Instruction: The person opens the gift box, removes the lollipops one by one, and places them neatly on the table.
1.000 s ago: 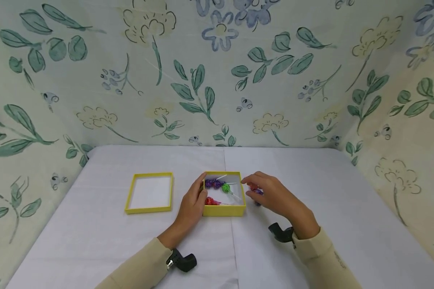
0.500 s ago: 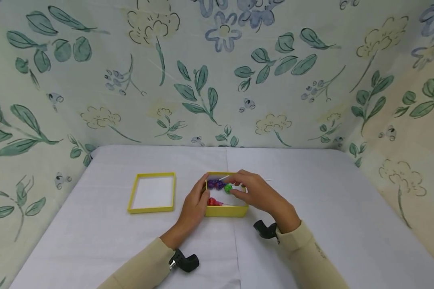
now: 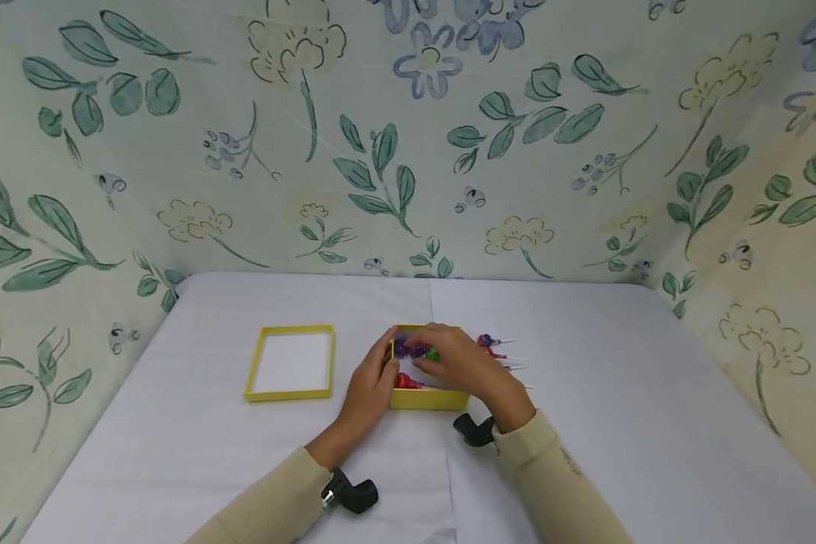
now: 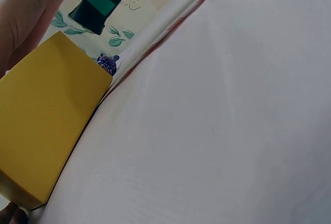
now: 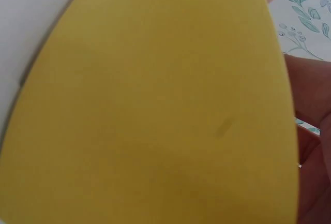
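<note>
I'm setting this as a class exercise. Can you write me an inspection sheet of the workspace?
Surface: white-covered table, some creases.
Job's things: open yellow box with purple lollipops, a green lollipop and a red lollipop inside; more lollipops lie to its right, partly hidden; shallow yellow-rimmed lid or tray to its left.
Clutter: nothing seen.
Hands: left hand holds the box's left side; right hand reaches over the box, grip unclear. Black devices on both wrists.
Cables: nothing seen.
Surroundings: floral-patterned backdrop behind and at both sides.

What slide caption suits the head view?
Between yellow-edged lid and loose lollipops, the left hand holds a yellow box of lollipops beneath the right hand.
</note>
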`<action>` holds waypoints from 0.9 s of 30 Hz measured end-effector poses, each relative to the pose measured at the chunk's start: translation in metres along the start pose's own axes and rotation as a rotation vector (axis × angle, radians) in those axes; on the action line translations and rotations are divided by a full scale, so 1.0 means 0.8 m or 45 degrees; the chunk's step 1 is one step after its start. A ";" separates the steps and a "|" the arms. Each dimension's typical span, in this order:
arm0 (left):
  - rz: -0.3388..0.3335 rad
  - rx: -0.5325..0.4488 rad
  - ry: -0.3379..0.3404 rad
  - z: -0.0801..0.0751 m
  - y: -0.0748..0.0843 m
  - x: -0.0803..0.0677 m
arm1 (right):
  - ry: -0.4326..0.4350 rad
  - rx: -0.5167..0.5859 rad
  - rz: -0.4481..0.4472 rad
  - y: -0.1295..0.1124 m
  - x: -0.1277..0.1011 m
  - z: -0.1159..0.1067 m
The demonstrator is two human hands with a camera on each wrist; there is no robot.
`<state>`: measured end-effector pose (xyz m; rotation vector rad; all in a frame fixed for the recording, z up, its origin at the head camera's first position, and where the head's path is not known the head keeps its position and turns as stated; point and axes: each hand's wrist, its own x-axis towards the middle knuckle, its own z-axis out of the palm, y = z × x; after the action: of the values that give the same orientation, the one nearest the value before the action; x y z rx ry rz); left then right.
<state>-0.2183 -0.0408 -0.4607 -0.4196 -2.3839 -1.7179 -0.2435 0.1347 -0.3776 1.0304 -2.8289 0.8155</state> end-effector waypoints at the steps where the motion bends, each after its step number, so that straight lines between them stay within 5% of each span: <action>1: -0.002 0.002 0.000 0.000 0.000 0.000 | -0.001 -0.008 0.006 0.000 0.002 0.002; 27: 0.016 0.034 0.020 0.000 0.002 0.000 | -0.023 -0.079 0.062 0.012 0.023 0.027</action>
<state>-0.2180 -0.0407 -0.4595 -0.4144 -2.3848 -1.6763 -0.2605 0.1196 -0.3973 0.9692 -2.8850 0.7212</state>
